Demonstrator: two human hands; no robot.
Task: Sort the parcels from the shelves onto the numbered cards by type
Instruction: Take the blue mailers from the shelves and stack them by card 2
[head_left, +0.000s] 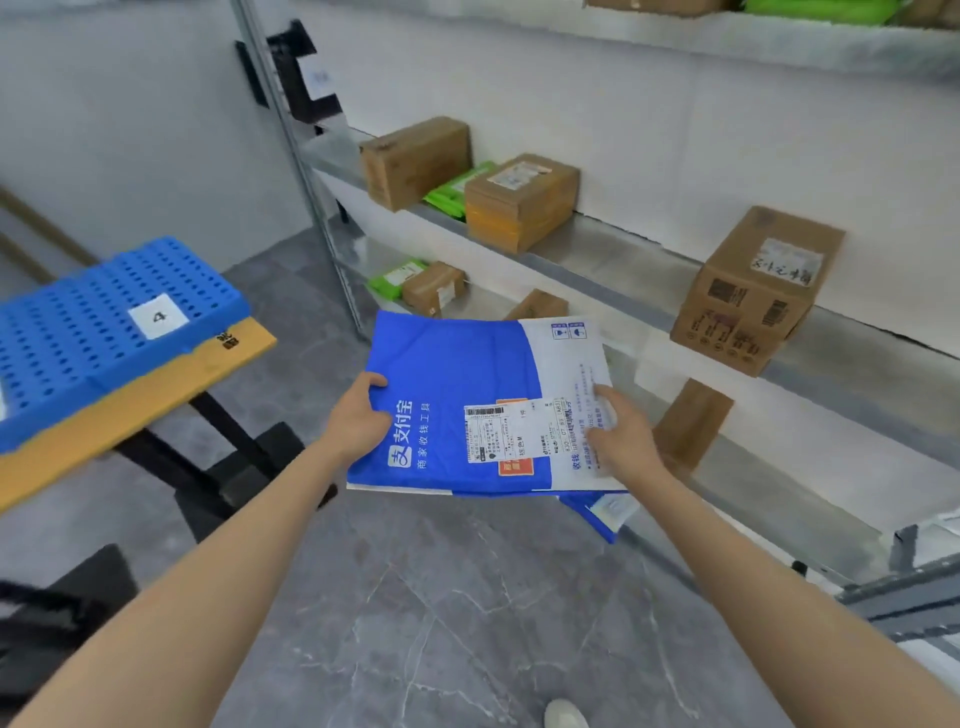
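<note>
Parcel in both hands: a flat blue bag (467, 405) w/ a white end and a label on top. It is up in the air in front of the shelf (623, 244), over the floor, not on any card yet. The left hand (358, 421) pinches the blue side, thumb on top, the rest tucked under. The right hand (618, 441) holds the white side, its fingers (605, 402) lying across the top by the label; the thumb is hidden, prob under. Two hands b/c the bag is soft and floppy, and w/ one hand it would sag and fold. The label faces up so it can be read. A 2nd blue bag (597, 512) pokes out under the right side. I can't tell if a hand holds it too.

Card 4 (157, 316) sits on a blue tray (78, 343) w/ holes, on the yellow surface (156, 400) to the left, well apart from the bag. It is set away from the shelf so each kind gets its own spot. Brown boxes (519, 202) and green bags (452, 195) wait on the shelf, so lots left to sort. Next, I think: swing left and lay the bag flat on its card, tho I can't tell which no. is for blue bags
</note>
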